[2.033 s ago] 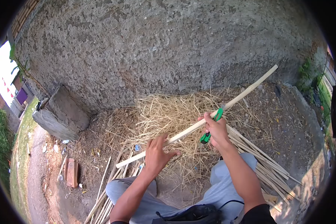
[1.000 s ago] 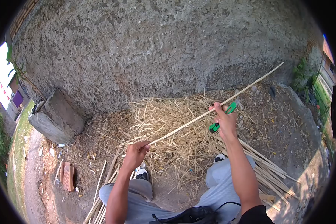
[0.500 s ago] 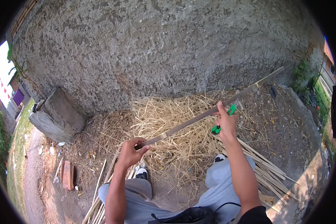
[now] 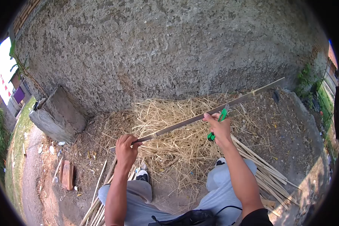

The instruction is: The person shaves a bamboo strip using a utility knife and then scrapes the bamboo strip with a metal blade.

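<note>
A long, flat bamboo strip (image 4: 184,123) with pale joints slants across the view, its far right end raised toward the wall. My left hand (image 4: 126,149) is closed round it near its left end, and a short piece sticks out beyond the hand. Gripped in my right hand (image 4: 219,130) is a green utility knife (image 4: 223,115), its blade pointing up beside the strip. The thumb of that hand presses against the strip. Below both hands lies a heap of pale bamboo shavings (image 4: 169,113).
A rough grey wall (image 4: 169,52) rises in front. At the left stand a concrete block (image 4: 60,115) and an orange brick (image 4: 67,175). Cut bamboo strips (image 4: 265,171) lie beside my right leg, and more strips (image 4: 96,213) lie beside my left.
My right hand has slid left and slightly down along the strip with the knife. My left hand has shifted a little left, its fingers closing further. The strip's right end has dipped.
</note>
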